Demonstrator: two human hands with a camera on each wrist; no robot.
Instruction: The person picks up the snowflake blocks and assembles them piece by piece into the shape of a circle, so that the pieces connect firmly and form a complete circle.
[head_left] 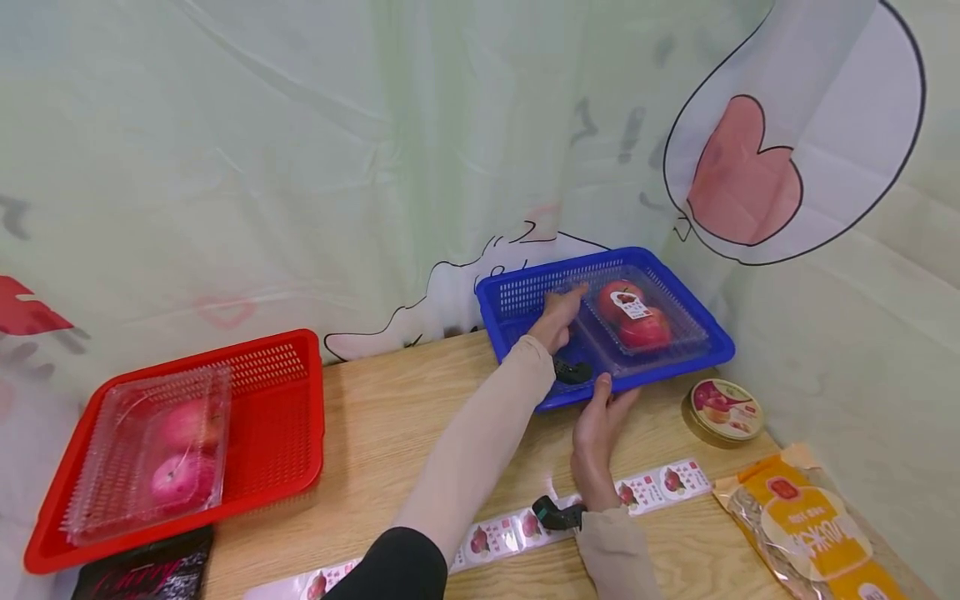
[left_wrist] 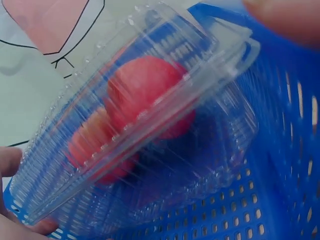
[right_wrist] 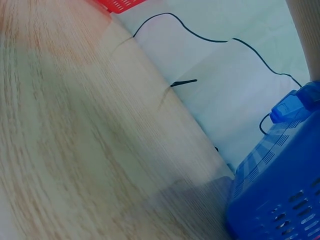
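Observation:
In the head view my left hand (head_left: 558, 321) reaches into a blue plastic basket (head_left: 517, 297). Its fingers pinch the left edge of a clear plastic clamshell box (head_left: 678, 342) standing inside. Two red apples (left_wrist: 145, 85) show through the box, and a white label (head_left: 632, 305) is stuck on its lid. At the basket's near rim is my right hand (head_left: 596, 433), with the thumb over the rim and fingers below, gripping it. The right wrist view shows the basket's outer side (right_wrist: 275, 190) but not that hand's fingers.
A red basket (head_left: 281, 433) at the left holds another clear box (head_left: 123, 433) with apples. A strip of apple-print labels (head_left: 506, 537) crosses the wooden table (head_left: 390, 433). Right of it are a round tin (head_left: 726, 411) and an orange packet (head_left: 817, 533). A black packet (head_left: 146, 571) lies by the red basket.

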